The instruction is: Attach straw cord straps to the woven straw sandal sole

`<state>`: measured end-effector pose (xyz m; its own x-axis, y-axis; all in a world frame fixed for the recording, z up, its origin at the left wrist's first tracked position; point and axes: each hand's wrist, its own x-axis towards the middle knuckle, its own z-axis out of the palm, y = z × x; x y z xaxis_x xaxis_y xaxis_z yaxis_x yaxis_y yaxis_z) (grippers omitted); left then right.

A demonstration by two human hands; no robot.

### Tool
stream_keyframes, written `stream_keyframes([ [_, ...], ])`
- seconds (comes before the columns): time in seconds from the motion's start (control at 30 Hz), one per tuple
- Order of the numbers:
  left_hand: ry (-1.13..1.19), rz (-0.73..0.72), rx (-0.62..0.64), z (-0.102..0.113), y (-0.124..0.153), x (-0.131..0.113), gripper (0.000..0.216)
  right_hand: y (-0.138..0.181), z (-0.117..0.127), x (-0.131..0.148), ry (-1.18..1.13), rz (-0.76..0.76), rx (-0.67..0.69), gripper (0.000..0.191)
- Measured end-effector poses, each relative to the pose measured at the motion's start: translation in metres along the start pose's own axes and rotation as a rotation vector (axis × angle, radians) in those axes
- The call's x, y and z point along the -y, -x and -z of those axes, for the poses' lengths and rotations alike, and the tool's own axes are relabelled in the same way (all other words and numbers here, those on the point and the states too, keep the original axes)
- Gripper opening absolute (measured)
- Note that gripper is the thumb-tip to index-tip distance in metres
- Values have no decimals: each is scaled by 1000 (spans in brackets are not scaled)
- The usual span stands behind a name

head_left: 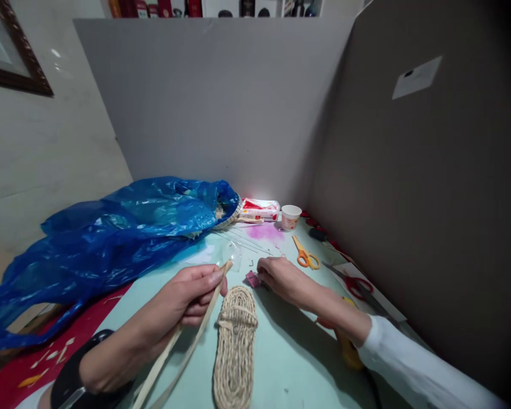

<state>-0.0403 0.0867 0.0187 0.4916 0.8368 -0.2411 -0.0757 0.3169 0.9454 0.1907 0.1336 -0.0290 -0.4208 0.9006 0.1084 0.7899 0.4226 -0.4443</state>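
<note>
A long, flat cream strip [213,302] is pinched between the thumb and fingers of my left hand [198,289]; its folded end sticks up past the fingertips and two lengths hang down toward the near edge. My right hand [283,275] reaches low over the table with curled, closed fingers. Against its fingertips lies a small pink-purple piece [252,278]; what the fingers grip is hidden. Between the hands, a woven straw sole [235,358] lies flat, with a narrow band crossing its far part.
Orange scissors [307,258] and red-handled scissors [357,286] lie to the right. A yellow tool [348,349] is partly under my right forearm. At the back stand a paper cup [290,217] and a red-white packet [260,209]. A blue plastic bag [123,227] spreads along the left.
</note>
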Motion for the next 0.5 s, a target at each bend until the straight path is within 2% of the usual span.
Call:
stream_keyframes([
  [0.13,-91,4,-2,-4,1,2,26,12,17,5,-55,-33,-125,14],
  [0.23,-192,-25,-51,-9,1,4,26,28,30,12,-162,-38,-143,20],
  [0.37,-304,-69,-78,-17,2,4,25,49,32,24,-603,13,-175,16],
  [0.43,-395,-117,-72,-21,1,3,27,56,31,29,-824,37,-198,30],
  [0.5,-488,-164,-79,-24,2,2,29,61,31,33,-851,50,-221,34],
])
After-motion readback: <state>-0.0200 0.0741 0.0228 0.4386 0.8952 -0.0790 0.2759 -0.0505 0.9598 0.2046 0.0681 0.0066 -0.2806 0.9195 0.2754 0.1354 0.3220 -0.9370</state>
